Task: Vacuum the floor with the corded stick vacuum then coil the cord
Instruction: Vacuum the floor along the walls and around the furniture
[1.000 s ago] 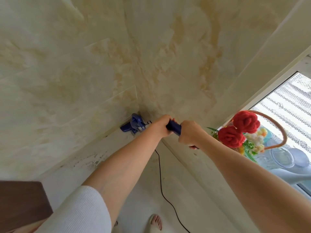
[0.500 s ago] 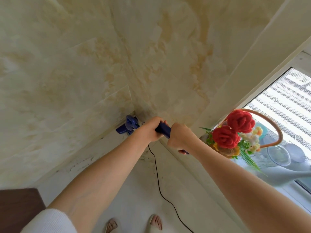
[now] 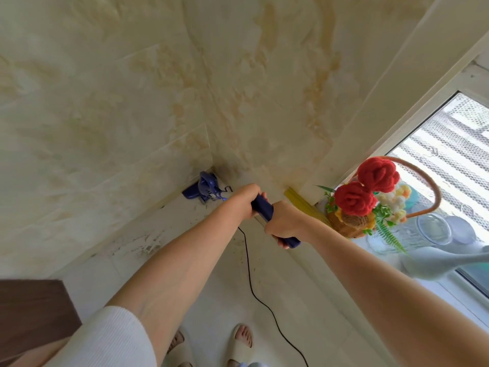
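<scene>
A blue stick vacuum stands in the floor corner, its body and head [image 3: 205, 188] against the base of the marbled wall. Its dark blue handle [image 3: 263, 207] slants toward me. My left hand [image 3: 244, 198] grips the handle's far part, and my right hand [image 3: 284, 223] grips the near part, with the handle's end poking out below it. The black cord [image 3: 258, 295] drops from under my hands and trails across the pale floor toward the bottom edge. The stick between handle and body is hidden by my left hand.
A wicker basket of red knitted roses [image 3: 367, 200] sits on the window sill at right, beside clear glass bowls [image 3: 434, 229]. A yellow strip [image 3: 301, 202] leans in the corner. A dark wooden furniture edge [image 3: 31, 313] is at lower left. My slippered feet [image 3: 239, 343] stand below.
The view has shifted slightly; my hands and the vacuum sit a little lower and left than a second ago. Both hands keep their hold on the handle.
</scene>
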A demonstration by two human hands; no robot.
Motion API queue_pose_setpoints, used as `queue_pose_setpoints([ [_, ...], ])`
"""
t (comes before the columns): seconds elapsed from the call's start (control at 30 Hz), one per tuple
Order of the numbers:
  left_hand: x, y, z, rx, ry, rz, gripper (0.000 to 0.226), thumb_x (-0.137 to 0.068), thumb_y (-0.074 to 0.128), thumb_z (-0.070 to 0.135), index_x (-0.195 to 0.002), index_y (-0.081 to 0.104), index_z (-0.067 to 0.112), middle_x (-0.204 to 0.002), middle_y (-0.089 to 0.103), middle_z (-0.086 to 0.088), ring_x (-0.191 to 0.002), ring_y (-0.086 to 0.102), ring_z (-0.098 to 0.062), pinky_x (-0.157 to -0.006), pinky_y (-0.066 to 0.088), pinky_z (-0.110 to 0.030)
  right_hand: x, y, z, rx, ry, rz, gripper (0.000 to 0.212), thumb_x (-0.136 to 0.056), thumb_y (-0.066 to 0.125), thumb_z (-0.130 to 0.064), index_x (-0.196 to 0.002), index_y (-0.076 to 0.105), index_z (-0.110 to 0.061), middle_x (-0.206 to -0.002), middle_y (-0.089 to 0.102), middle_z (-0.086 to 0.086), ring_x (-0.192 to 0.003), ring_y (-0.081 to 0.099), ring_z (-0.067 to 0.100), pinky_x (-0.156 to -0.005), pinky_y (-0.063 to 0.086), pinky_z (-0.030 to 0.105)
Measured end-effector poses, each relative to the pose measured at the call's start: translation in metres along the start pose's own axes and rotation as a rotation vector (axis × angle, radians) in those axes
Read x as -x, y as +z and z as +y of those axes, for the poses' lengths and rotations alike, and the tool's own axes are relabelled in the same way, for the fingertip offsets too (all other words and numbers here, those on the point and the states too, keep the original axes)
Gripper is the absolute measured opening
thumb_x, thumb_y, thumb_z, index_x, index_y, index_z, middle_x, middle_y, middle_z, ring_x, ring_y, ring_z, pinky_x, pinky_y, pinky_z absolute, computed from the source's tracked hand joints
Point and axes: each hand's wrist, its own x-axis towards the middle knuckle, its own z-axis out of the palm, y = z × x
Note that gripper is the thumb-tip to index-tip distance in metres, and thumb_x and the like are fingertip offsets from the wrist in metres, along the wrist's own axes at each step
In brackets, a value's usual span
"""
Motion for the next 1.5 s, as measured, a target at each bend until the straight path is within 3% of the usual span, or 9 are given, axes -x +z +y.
queue_pose_setpoints([
  [0.07, 0.009, -0.010, -0.002, 0.000, 0.002, 0.037, 0.020, -0.097, 0.030, 0.005, -0.079, 0.039, 0.007, -0.076, 0.042, -0.008, -0.061, 0.041, -0.015, -0.061, 0.041, -0.023, 0.006, 0.009, -0.005, 0.003, -0.020, 0.003, 0.030, -0.083, 0.050, 0.005, -0.112, 0.049, 0.002, -0.064, 0.058, 0.017, -0.040, 0.051, 0.020, -0.037, 0.042, 0.023],
  [0.17, 0.028, -0.034, -0.005, -0.041, 0.061, 0.044, 0.026, -0.097, 0.035, 0.006, -0.071, 0.041, 0.006, -0.064, 0.040, -0.007, -0.048, 0.039, -0.016, -0.040, 0.038, -0.021, 0.017, 0.028, -0.020, 0.007, -0.060, -0.020, 0.029, -0.082, 0.049, 0.005, -0.110, 0.051, 0.003, -0.063, 0.058, 0.016, -0.039, 0.051, 0.019, -0.038, 0.043, 0.023],
  [0.23, 0.041, -0.049, -0.013, -0.087, 0.090, 0.068, 0.030, -0.097, 0.036, 0.007, -0.066, 0.040, 0.007, -0.060, 0.039, -0.007, -0.045, 0.038, -0.016, -0.036, 0.035, -0.018, 0.025, 0.044, -0.027, 0.005, -0.067, -0.028, 0.027, -0.080, 0.048, 0.004, -0.106, 0.053, 0.004, -0.061, 0.058, 0.015, -0.037, 0.051, 0.019, -0.038, 0.044, 0.023],
  [0.6, 0.107, -0.143, -0.063, -0.102, 0.100, 0.137, 0.028, -0.095, 0.038, 0.005, -0.068, 0.043, 0.007, -0.060, 0.041, -0.007, -0.045, 0.039, -0.016, -0.033, 0.034, -0.014, 0.075, 0.138, -0.063, 0.053, -0.115, -0.090, 0.024, -0.082, 0.046, 0.003, -0.105, 0.050, 0.002, -0.059, 0.055, 0.012, -0.037, 0.050, 0.017, -0.033, 0.039, 0.018],
  [1.07, 0.136, -0.226, -0.077, 0.094, 0.006, 0.185, 0.029, -0.094, 0.037, 0.004, -0.066, 0.043, 0.008, -0.068, 0.045, -0.009, -0.060, 0.044, -0.018, -0.053, 0.040, -0.024, 0.077, 0.206, -0.117, 0.080, -0.104, -0.129, 0.014, -0.085, 0.047, 0.003, -0.098, 0.047, -0.003, -0.062, 0.054, 0.012, -0.042, 0.051, 0.018, -0.036, 0.041, 0.020],
  [1.37, 0.138, -0.260, -0.083, 0.113, 0.031, 0.230, 0.029, -0.095, 0.039, 0.005, -0.067, 0.042, 0.008, -0.063, 0.042, -0.006, -0.047, 0.041, -0.013, -0.031, 0.034, -0.012, 0.090, 0.234, -0.135, 0.045, -0.100, -0.186, 0.018, -0.086, 0.049, 0.001, -0.102, 0.044, -0.005, -0.070, 0.053, 0.013, -0.045, 0.051, 0.017, -0.035, 0.041, 0.019],
  [1.5, 0.140, -0.272, -0.082, 0.134, -0.012, 0.157, 0.026, -0.093, 0.039, 0.003, -0.067, 0.043, 0.007, -0.066, 0.046, -0.007, -0.058, 0.045, -0.015, -0.039, 0.041, -0.016, 0.090, 0.232, -0.147, 0.057, -0.102, -0.186, 0.018, -0.085, 0.048, 0.003, -0.101, 0.044, -0.005, -0.068, 0.052, 0.012, -0.045, 0.049, 0.018, -0.035, 0.041, 0.018],
])
